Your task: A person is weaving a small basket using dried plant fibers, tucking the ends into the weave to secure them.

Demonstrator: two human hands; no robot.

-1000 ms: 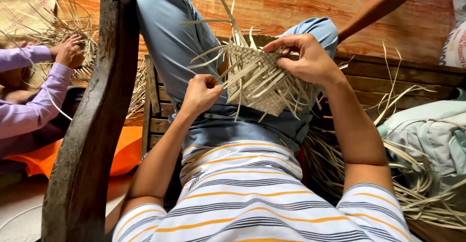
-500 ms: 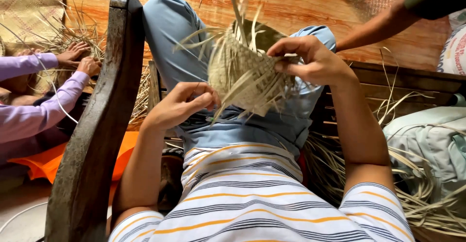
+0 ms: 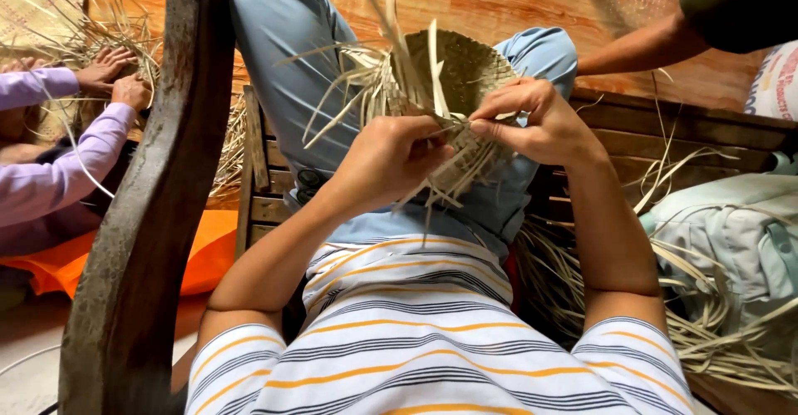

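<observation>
A half-woven basket [image 3: 465,74] of pale dried palm strips rests on my lap, its hollow turned toward me, loose strip ends [image 3: 366,74] sticking up and to the left. My left hand [image 3: 391,161] grips the near rim of the basket with closed fingers. My right hand [image 3: 532,120] pinches a strip at the rim just to the right of it. Both hands nearly touch over the rim. I sit in light blue trousers and a striped shirt.
A dark wooden chair back [image 3: 158,215] rises at the left. A person in purple sleeves [image 3: 58,165] works straw on the floor at far left. Another person's arm [image 3: 648,45] reaches in at top right. Loose strips [image 3: 715,340] and pale cloth [image 3: 731,232] lie on the wooden bench.
The basket has been turned so its hollow faces me. My left hand rose from my lap to the rim, and my right hand came down to pinch a strip beside it.
</observation>
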